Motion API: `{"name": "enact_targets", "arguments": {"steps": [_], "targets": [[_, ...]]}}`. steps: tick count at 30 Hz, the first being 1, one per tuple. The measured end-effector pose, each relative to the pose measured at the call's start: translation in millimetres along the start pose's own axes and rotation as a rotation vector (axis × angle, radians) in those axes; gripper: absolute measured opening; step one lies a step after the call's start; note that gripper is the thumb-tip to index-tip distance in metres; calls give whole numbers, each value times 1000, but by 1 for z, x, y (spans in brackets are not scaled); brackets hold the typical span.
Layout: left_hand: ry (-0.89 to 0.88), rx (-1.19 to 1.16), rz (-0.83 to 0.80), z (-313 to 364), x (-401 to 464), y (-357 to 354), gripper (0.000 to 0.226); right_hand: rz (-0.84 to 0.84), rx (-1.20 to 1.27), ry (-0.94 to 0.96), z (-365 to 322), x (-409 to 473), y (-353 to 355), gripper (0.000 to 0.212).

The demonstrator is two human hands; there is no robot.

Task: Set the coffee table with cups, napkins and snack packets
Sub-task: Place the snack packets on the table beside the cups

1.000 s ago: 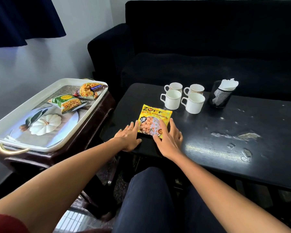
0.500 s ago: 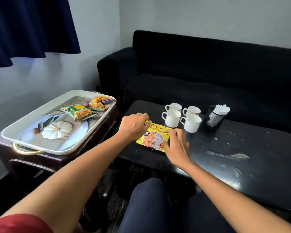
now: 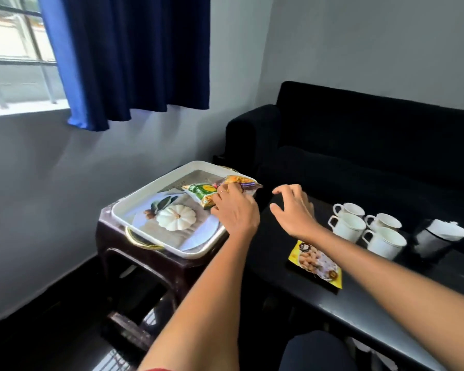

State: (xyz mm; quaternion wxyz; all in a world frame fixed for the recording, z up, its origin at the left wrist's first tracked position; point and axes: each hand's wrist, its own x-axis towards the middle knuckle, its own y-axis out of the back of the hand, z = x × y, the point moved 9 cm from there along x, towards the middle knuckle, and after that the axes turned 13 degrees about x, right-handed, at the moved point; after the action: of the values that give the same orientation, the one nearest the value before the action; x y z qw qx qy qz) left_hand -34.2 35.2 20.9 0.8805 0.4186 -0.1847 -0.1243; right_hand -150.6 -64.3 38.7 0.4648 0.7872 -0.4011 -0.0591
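A white tray (image 3: 134, 199) with a pumpkin picture sits on a dark side table (image 3: 145, 261). A green snack packet (image 3: 198, 190) and an orange one (image 3: 239, 180) lie at the tray's far end. My left hand (image 3: 233, 210) lies over the green packet, with its fingers curled onto it and its thumb at the near corner. My right hand (image 3: 292, 210) hovers with fingers spread over the black coffee table's (image 3: 373, 303) left corner, holding nothing. On that table lie a yellow snack packet (image 3: 314, 261), several white cups (image 3: 348, 227) and a black mesh holder (image 3: 431, 242) with white napkins (image 3: 449, 227).
A black sofa (image 3: 359, 145) runs behind the coffee table. A blue curtain (image 3: 134, 62) and a window are on the left wall. My knee (image 3: 316, 352) is at the table's near edge. The floor to the left of the side table is dark.
Both hands left the yellow packet, which stays on the coffee table. My left hand moved left to the tray and onto the green packet, my right hand followed, and my view swung left.
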Motion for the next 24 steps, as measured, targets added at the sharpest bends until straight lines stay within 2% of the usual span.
{"name": "enact_targets", "arguments": {"steps": [6,9,12,16,24], "targets": [[455,-327,-66,-54,2,-7,49,-186,-83,72,-52,33,-61,38],[619,-391,-70,-84,1,-13,54,-246,-64,42,-64,44,-86,42],[647,-443,-69,-94,3,-16,58,-328,-17,-11,-66,51,-109,48],[653,-487,-85,-98,6,-23,46,-437,88,-90,-63,51,-133,59],[661,-629,72,-100,2,-13,36,-297,354,-81,-72,45,-116,40]]}}
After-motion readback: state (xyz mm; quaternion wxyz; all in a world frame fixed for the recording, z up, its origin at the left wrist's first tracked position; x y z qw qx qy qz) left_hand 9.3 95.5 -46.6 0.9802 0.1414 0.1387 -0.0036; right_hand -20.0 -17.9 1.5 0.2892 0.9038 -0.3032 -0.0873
